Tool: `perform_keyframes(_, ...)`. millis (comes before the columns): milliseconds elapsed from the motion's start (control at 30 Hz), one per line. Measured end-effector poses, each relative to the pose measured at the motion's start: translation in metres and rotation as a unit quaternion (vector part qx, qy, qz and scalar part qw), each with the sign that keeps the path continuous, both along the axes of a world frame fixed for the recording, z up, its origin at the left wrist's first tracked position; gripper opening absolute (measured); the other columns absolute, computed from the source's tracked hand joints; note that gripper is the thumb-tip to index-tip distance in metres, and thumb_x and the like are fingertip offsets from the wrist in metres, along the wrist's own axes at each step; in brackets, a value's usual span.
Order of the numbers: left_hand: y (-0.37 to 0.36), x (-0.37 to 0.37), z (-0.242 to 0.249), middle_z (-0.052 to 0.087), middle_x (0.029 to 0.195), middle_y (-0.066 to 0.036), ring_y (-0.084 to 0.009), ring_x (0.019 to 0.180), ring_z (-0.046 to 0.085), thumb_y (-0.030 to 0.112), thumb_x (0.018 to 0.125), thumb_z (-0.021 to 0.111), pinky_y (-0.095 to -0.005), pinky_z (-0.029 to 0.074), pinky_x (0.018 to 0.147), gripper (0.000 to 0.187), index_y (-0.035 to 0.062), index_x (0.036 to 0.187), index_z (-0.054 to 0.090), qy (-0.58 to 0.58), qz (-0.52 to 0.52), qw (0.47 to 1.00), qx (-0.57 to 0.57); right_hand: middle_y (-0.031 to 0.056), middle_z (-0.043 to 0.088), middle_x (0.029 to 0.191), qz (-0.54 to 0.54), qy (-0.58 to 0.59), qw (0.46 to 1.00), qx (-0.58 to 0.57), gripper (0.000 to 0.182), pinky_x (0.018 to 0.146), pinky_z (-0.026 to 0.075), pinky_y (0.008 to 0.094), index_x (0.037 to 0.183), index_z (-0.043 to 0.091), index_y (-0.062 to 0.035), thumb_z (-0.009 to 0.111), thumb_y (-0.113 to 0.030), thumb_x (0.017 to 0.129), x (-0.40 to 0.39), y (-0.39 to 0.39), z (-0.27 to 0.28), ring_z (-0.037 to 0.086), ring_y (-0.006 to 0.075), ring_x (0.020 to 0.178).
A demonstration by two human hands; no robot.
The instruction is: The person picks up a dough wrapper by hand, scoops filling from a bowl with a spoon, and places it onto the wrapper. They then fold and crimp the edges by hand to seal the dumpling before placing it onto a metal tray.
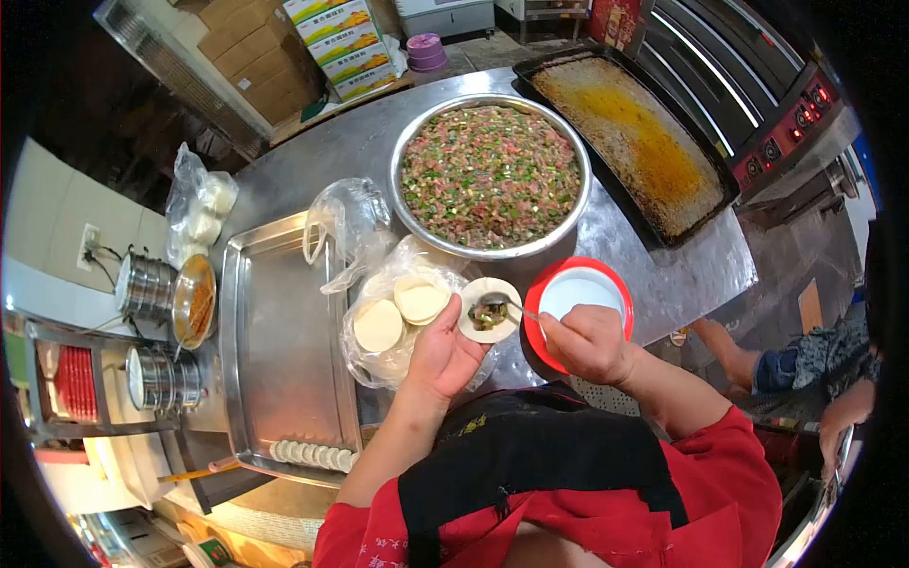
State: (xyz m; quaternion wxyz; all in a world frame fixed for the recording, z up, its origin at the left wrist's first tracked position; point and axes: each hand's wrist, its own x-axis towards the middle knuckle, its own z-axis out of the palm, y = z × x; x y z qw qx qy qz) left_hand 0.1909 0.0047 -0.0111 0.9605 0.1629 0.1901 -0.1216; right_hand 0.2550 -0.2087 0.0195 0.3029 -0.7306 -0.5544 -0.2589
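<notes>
My left hand (pixel 445 352) is palm up, with a round dumpling wrapper (pixel 507 327) resting on its fingers. A small dab of meat and green onion filling (pixel 486 316) lies on the wrapper. My right hand (pixel 592 343) is closed round the handle of a metal spoon (pixel 496 299), whose bowl touches the filling. Just beyond my hands stands a large steel bowl of the same filling mix (pixel 490 175). Stacked wrappers (pixel 378 326) sit in a plastic bag left of my left hand. Under my right hand is a red-rimmed bowl (pixel 546 358) with white contents.
On the left a metal tray (pixel 289 379) holds a row of folded dumplings (pixel 312 455) at its near end. A dark baking pan (pixel 653 142) lies at the table's far right, beside an oven (pixel 720 71). Another person (pixel 805 364) is at the right edge.
</notes>
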Motion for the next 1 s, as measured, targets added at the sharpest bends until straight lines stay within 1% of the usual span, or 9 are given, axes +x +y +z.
perform_keyframes(100, -0.013, -0.002, 0.002, 0.050, 0.131, -0.015, -0.0278, 0.121, 0.049, 0.029, 0.101, 0.032, -0.0424, 0.038, 0.106, 0.042, -0.0005, 0.130, 0.041, 0.013, -0.012, 1.000, 0.002, 0.0011, 0.043, 0.056, -0.042, 0.008, 0.999, 0.015, 0.026, 0.037, 0.036, 0.0311, 0.094, 0.063, 0.0016, 0.065, -0.004, 0.069, -0.005, -0.012, -0.003, 0.048, 0.0168, 0.044)
perform_keyframes(200, -0.028, 0.000, 0.002, 0.050, 0.131, -0.015, -0.0279, 0.122, 0.049, 0.029, 0.101, 0.032, -0.0423, 0.038, 0.105, 0.043, -0.0006, 0.130, 0.041, 0.010, -0.027, 1.000, 0.003, 0.0020, 0.046, 0.058, 0.005, 0.017, 1.000, -0.022, 0.032, 0.038, 0.038, 0.0324, 0.100, 0.062, 0.0018, 0.066, -0.006, 0.069, -0.014, -0.028, -0.006, 0.050, 0.0183, 0.046)
perform_keyframes(633, -0.054, -0.034, -0.019, 0.050, 0.129, -0.018, -0.0301, 0.122, 0.048, 0.028, 0.101, 0.032, -0.0438, 0.038, 0.105, 0.043, -0.0036, 0.129, 0.041, 0.024, -0.040, 0.998, -0.052, 0.0041, 0.049, 0.060, -0.035, 0.085, 0.996, 0.025, 0.029, 0.040, 0.041, 0.0314, 0.097, 0.063, 0.0020, 0.066, -0.003, 0.069, -0.051, -0.059, -0.019, 0.053, 0.0191, 0.049)
perform_keyframes(767, -0.053, -0.050, -0.017, 0.050, 0.131, -0.017, -0.0304, 0.122, 0.048, 0.029, 0.101, 0.033, -0.0445, 0.038, 0.105, 0.043, -0.0025, 0.130, 0.041, -0.016, -0.084, 0.993, -0.081, 0.0062, 0.053, 0.060, -0.103, 0.134, 0.983, 0.074, 0.029, 0.042, 0.043, 0.0322, 0.099, 0.062, 0.0031, 0.066, 0.002, 0.070, -0.080, -0.068, 0.006, 0.054, 0.0219, 0.049)
perform_keyframes(833, -0.050, -0.059, -0.014, 0.050, 0.130, -0.016, -0.0303, 0.122, 0.048, 0.029, 0.101, 0.034, -0.0444, 0.038, 0.105, 0.043, -0.0025, 0.129, 0.042, -0.010, -0.102, 0.993, -0.062, 0.0063, 0.056, 0.062, -0.130, 0.132, 0.978, 0.095, 0.026, 0.045, 0.045, 0.0293, 0.101, 0.061, 0.0046, 0.062, 0.005, 0.076, -0.106, -0.066, 0.014, 0.054, 0.0178, 0.049)
perform_keyframes(900, -0.043, -0.073, -0.013, 0.051, 0.130, -0.016, -0.0303, 0.121, 0.049, 0.029, 0.101, 0.034, -0.0444, 0.038, 0.105, 0.043, -0.0025, 0.129, 0.042, -0.005, -0.118, 0.992, -0.044, 0.0063, 0.058, 0.064, -0.194, 0.309, 0.896, 0.254, 0.025, 0.050, 0.046, 0.0272, 0.107, 0.059, 0.0047, 0.057, 0.004, 0.082, -0.143, -0.053, 0.017, 0.055, 0.0123, 0.052)
perform_keyframes(933, -0.039, -0.082, -0.013, 0.051, 0.129, -0.016, -0.0302, 0.121, 0.049, 0.029, 0.101, 0.035, -0.0444, 0.039, 0.104, 0.043, -0.0025, 0.128, 0.043, -0.022, -0.128, 0.990, -0.047, 0.0049, 0.060, 0.068, -0.202, 0.410, 0.856, 0.243, 0.027, 0.055, 0.046, 0.0238, 0.113, 0.057, 0.0037, 0.049, 0.001, 0.088, -0.158, -0.045, 0.015, 0.055, 0.0088, 0.057)
perform_keyframes(967, -0.034, -0.092, -0.013, 0.052, 0.129, -0.016, -0.0302, 0.120, 0.049, 0.029, 0.101, 0.036, -0.0444, 0.039, 0.104, 0.042, -0.0025, 0.127, 0.044, -0.037, -0.137, 0.989, -0.052, 0.0040, 0.060, 0.073, -0.195, 0.596, 0.757, 0.183, 0.023, 0.056, 0.045, 0.0233, 0.109, 0.057, 0.0014, 0.049, -0.002, 0.088, -0.170, -0.038, 0.021, 0.054, 0.0103, 0.058)
perform_keyframes(1000, -0.030, -0.104, -0.013, 0.052, 0.129, -0.016, -0.0302, 0.120, 0.049, 0.029, 0.101, 0.036, -0.0444, 0.039, 0.104, 0.042, -0.0025, 0.127, 0.044, -0.039, -0.145, 0.987, -0.058, 0.0022, 0.059, 0.074, -0.158, 0.678, 0.693, 0.185, 0.018, 0.055, 0.045, 0.0245, 0.103, 0.057, 0.0008, 0.050, -0.003, 0.087, -0.178, -0.036, 0.005, 0.054, 0.0102, 0.060)
